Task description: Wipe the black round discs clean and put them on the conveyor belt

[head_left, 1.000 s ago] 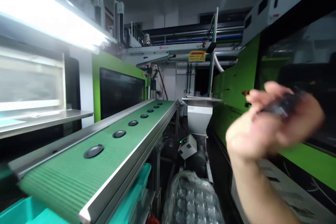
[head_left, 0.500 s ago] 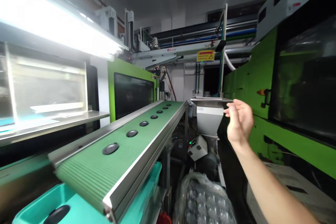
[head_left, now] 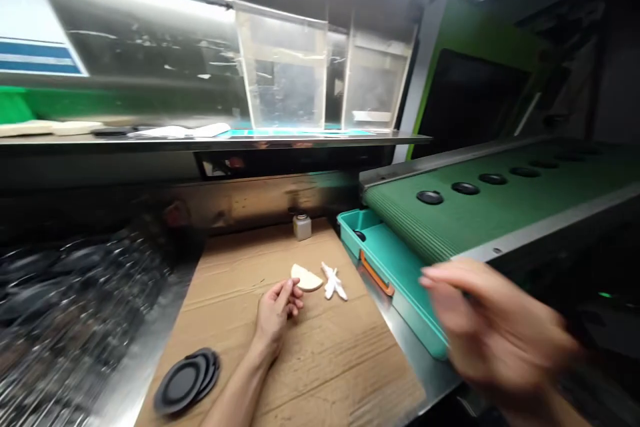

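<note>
My left hand (head_left: 280,310) is over the cardboard, thumb and fingers pinched at the near edge of a cream half-round pad (head_left: 309,280). Two crossed white strips (head_left: 334,281) lie just right of the pad. My right hand (head_left: 495,327) is in front of the conveyor's near end, smeared by motion; its fingers are bent and I cannot make out anything in them. Several black round lids (head_left: 183,383) lie overlapped at the cardboard's near left. More black round parts (head_left: 430,197) sit in a row on the green conveyor belt (head_left: 450,220).
A teal bin (head_left: 420,327) with an orange handle (head_left: 376,273) stands under the belt's end. A small square bottle (head_left: 302,227) is at the back of the cardboard sheet (head_left: 240,267). Clear-bagged parts (head_left: 75,320) are heaped at left. A metal shelf (head_left: 300,142) runs above.
The view has swung left from the conveyor and machines to the cardboard-covered table. My left hand has come into view. My right hand now appears near the belt's end, blurred.
</note>
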A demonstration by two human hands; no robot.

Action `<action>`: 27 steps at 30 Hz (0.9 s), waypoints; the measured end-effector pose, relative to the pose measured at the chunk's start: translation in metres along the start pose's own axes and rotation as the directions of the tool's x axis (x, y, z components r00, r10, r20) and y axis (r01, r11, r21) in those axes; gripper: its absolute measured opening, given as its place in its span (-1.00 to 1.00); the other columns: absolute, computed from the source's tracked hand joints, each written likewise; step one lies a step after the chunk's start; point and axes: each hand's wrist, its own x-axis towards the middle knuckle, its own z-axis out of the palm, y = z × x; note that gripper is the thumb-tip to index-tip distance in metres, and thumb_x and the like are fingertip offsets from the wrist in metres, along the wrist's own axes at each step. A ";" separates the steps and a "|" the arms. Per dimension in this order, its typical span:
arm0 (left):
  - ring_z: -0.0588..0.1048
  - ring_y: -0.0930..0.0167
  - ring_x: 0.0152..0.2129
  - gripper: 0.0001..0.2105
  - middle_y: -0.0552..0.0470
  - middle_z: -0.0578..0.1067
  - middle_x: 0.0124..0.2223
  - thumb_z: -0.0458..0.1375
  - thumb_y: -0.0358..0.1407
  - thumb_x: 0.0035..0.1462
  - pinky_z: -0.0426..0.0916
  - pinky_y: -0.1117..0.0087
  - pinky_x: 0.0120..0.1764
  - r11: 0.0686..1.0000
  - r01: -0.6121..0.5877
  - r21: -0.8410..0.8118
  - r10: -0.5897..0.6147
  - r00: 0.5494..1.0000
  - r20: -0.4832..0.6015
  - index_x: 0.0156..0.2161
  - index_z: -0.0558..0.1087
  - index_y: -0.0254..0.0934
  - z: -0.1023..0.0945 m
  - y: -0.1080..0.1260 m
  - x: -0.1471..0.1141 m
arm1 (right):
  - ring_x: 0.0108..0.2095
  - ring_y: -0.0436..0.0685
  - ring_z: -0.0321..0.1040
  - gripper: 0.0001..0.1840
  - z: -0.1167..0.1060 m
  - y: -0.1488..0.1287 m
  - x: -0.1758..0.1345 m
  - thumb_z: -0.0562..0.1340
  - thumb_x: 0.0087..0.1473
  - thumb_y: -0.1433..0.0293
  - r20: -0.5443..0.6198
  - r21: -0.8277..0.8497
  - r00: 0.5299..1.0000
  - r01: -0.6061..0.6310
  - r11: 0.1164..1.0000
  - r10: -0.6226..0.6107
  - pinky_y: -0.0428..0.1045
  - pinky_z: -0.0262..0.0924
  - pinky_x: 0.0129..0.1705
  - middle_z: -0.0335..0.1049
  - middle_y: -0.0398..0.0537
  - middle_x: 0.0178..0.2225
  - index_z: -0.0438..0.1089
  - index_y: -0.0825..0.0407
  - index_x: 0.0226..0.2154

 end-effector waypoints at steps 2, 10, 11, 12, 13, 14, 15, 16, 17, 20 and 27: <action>0.35 0.56 -0.66 -0.54 0.13 0.40 -0.49 0.24 -0.01 -0.04 0.14 0.57 -0.65 0.996 -0.090 -0.012 0.088 0.988 -0.127 -0.16 0.41 -0.38 -0.001 0.000 0.004 | -0.39 0.11 0.38 -0.89 0.058 0.021 -0.004 0.19 0.16 0.30 0.285 -0.044 0.946 -0.147 0.988 0.153 0.01 0.30 -0.32 0.44 -0.20 -0.34 0.42 -0.13 -0.25; 0.33 0.56 -0.70 -0.66 0.09 0.42 -0.53 0.13 -0.07 0.10 0.15 0.55 -0.65 0.985 -0.076 0.152 0.090 0.992 -0.089 -0.25 0.47 -0.36 -0.003 -0.011 -0.002 | -0.18 0.28 0.40 -0.57 0.190 0.125 -0.054 0.16 0.02 0.45 0.773 -0.423 0.520 -0.002 0.906 0.363 0.06 0.21 -0.19 0.44 0.02 -0.17 0.39 -0.08 -0.01; 0.34 0.56 -0.69 -0.67 0.08 0.43 -0.51 0.12 -0.07 0.12 0.17 0.55 -0.63 0.983 -0.074 0.169 0.089 0.993 -0.081 -0.25 0.49 -0.35 -0.002 -0.013 -0.002 | -0.20 0.28 0.39 -0.57 0.199 0.132 -0.054 0.13 0.03 0.46 0.749 -0.452 0.542 -0.006 0.892 0.383 0.06 0.20 -0.21 0.44 0.04 -0.18 0.38 -0.05 -0.01; 0.35 0.55 -0.68 -0.67 0.08 0.44 -0.50 0.11 -0.08 0.13 0.18 0.55 -0.62 0.980 -0.074 0.184 0.089 0.993 -0.076 -0.24 0.49 -0.34 -0.002 -0.015 -0.001 | -0.21 0.27 0.39 -0.57 0.205 0.138 -0.052 0.11 0.05 0.45 0.708 -0.479 0.585 -0.016 0.878 0.397 0.06 0.19 -0.23 0.42 0.06 -0.17 0.35 -0.04 0.01; 0.36 0.55 -0.67 -0.67 0.08 0.44 -0.50 0.10 -0.08 0.15 0.19 0.55 -0.61 0.977 -0.075 0.202 0.091 0.993 -0.070 -0.23 0.49 -0.33 -0.002 -0.015 -0.001 | -0.21 0.26 0.38 -0.56 0.211 0.142 -0.051 0.10 0.08 0.42 0.653 -0.504 0.642 -0.029 0.863 0.403 0.05 0.18 -0.25 0.41 0.06 -0.15 0.31 -0.03 0.04; 0.36 0.55 -0.66 -0.67 0.08 0.44 -0.49 0.08 -0.08 0.16 0.20 0.54 -0.60 0.972 -0.077 0.223 0.094 0.994 -0.063 -0.23 0.49 -0.33 -0.003 -0.015 -0.002 | -0.20 0.25 0.37 -0.56 0.215 0.144 -0.050 0.08 0.10 0.39 0.595 -0.523 0.697 -0.042 0.852 0.399 0.04 0.17 -0.26 0.39 0.04 -0.13 0.28 -0.04 0.06; 0.36 0.55 -0.65 -0.67 0.08 0.44 -0.49 0.07 -0.08 0.17 0.20 0.54 -0.59 0.966 -0.080 0.247 0.096 0.994 -0.052 -0.22 0.49 -0.33 -0.003 -0.015 -0.002 | -0.18 0.24 0.35 -0.58 0.218 0.144 -0.051 0.07 0.13 0.36 0.556 -0.533 0.736 -0.041 0.845 0.386 0.03 0.17 -0.28 0.37 0.02 -0.12 0.26 -0.06 0.07; 0.36 0.55 -0.65 -0.67 0.08 0.44 -0.48 0.05 -0.09 0.19 0.21 0.53 -0.58 0.958 -0.083 0.274 0.097 0.994 -0.041 -0.21 0.49 -0.33 -0.003 -0.014 -0.003 | -0.16 0.24 0.34 -0.59 0.220 0.145 -0.053 0.05 0.15 0.33 0.537 -0.544 0.758 -0.025 0.839 0.370 0.02 0.16 -0.28 0.37 0.01 -0.12 0.26 -0.06 0.06; 0.36 0.54 -0.64 -0.67 0.08 0.43 -0.48 0.03 -0.09 0.20 0.21 0.53 -0.58 0.949 -0.085 0.302 0.099 0.995 -0.031 -0.20 0.48 -0.32 -0.004 -0.014 -0.004 | -0.15 0.24 0.32 -0.61 0.221 0.145 -0.058 0.04 0.16 0.32 0.546 -0.551 0.761 0.010 0.835 0.351 0.03 0.16 -0.27 0.36 0.02 -0.13 0.28 -0.04 0.04; 0.38 0.52 -0.61 -0.68 0.06 0.45 -0.47 0.02 -0.11 0.22 0.24 0.51 -0.55 0.915 -0.104 0.389 0.120 0.993 -0.018 -0.21 0.48 -0.32 -0.002 -0.012 -0.007 | -0.13 0.25 0.28 -0.66 0.223 0.148 -0.076 0.03 0.15 0.32 0.626 -0.529 0.718 0.104 0.842 0.304 0.06 0.16 -0.18 0.35 0.02 -0.16 0.33 0.00 -0.05; 0.48 0.41 -0.35 -0.77 -0.05 0.52 -0.22 0.07 -0.23 0.20 0.40 0.40 -0.24 0.605 -0.398 0.690 0.342 0.912 0.226 -0.12 0.47 -0.27 0.020 0.019 -0.036 | -0.15 0.23 0.26 -0.66 0.225 0.165 -0.088 0.04 0.14 0.29 0.623 -0.467 0.736 0.079 0.880 0.265 0.06 0.14 -0.14 0.34 0.02 -0.17 0.33 0.01 -0.07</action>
